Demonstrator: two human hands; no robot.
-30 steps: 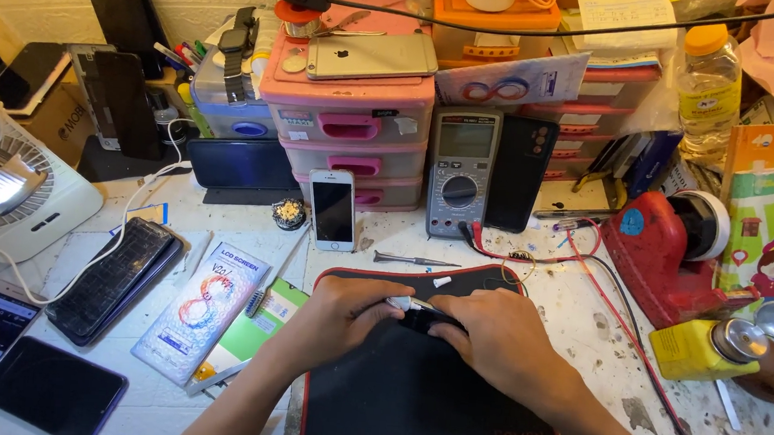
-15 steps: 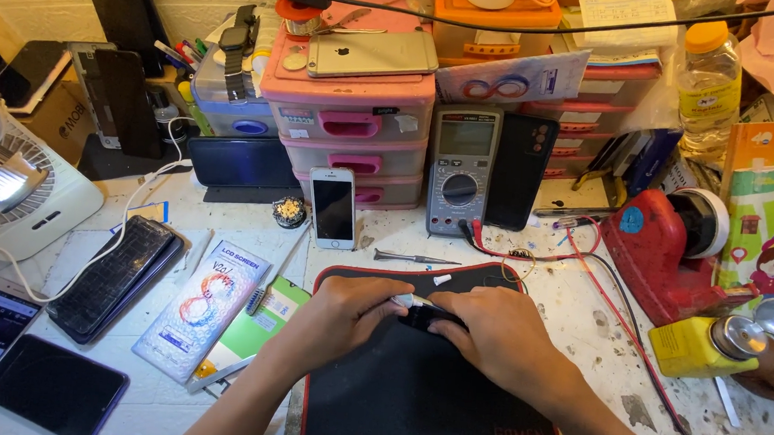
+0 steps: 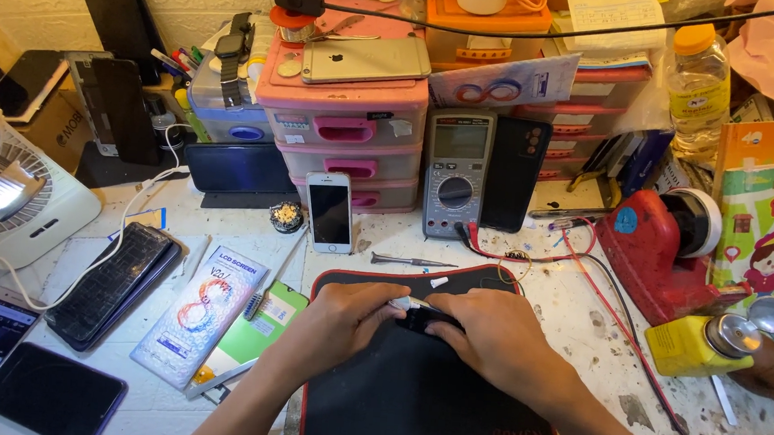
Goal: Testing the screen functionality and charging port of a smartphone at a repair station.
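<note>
Both hands meet over the top of a black mat with red trim [image 3: 419, 401]. My left hand [image 3: 336, 318] pinches a small white piece at the fingertips. My right hand [image 3: 496, 339] closes over a small black part [image 3: 421, 320] between the two hands. Most of that part is hidden by the fingers. Just beyond the hands, a thin metal tool [image 3: 411, 261] lies on the table.
A white phone [image 3: 328, 212] leans on pink drawers [image 3: 343, 133], beside a grey multimeter [image 3: 456, 172] with red leads. Left: white fan [image 3: 3, 191], several phones, a boxed screen pack [image 3: 201, 314]. Right: red tool [image 3: 657, 250], yellow dispenser bottle [image 3: 700, 344].
The hands stay together over the mat; the fingers shift slightly around the small part. Nothing else has moved.
</note>
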